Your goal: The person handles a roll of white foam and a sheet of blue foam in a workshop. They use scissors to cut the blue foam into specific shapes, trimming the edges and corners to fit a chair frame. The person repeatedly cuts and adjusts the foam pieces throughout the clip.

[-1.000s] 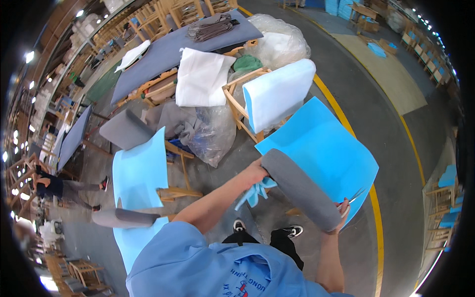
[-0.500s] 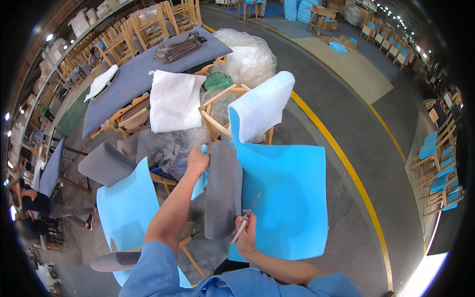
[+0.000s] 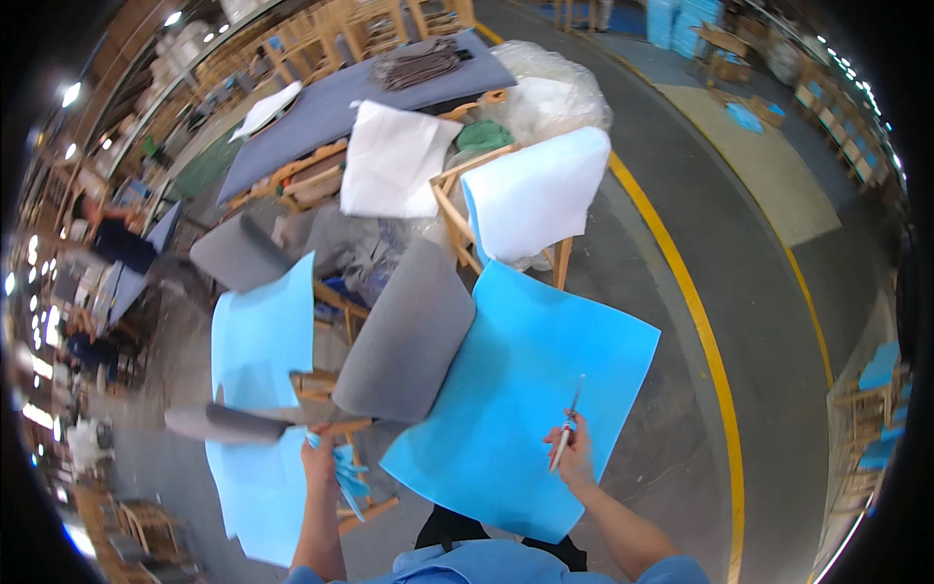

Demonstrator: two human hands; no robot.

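Low on the left, my left hand (image 3: 321, 456) is closed round thin blue foam strips (image 3: 348, 472) that hang down beside it. My right hand (image 3: 574, 456) grips a slim pointed tool (image 3: 562, 443) with a red and pale handle, its thin metal tip pointing away from me. It is held over a wide blue foam sheet (image 3: 525, 370); whether the tip touches the sheet I cannot tell. Against the sheet's left edge stands a grey upholstered chair back (image 3: 409, 331), tilted. Neither hand touches it. Beyond, a white padded sheet with a blue underside (image 3: 540, 185) drapes over a wooden chair frame (image 3: 452, 209).
On the left are more blue foam sheets (image 3: 261, 341) and grey chair backs (image 3: 238, 251). A white sheet (image 3: 394, 161), clear plastic bags (image 3: 559, 92) and a grey-blue table (image 3: 321, 127) with folded cloth lie farther off. People work at far left. A yellow floor line (image 3: 681, 282) runs at right.
My left hand has left the grey chair back and moved down and left with the blue strips. My right hand has shifted right with the tool. The chair back and foam sheet appear more tilted.
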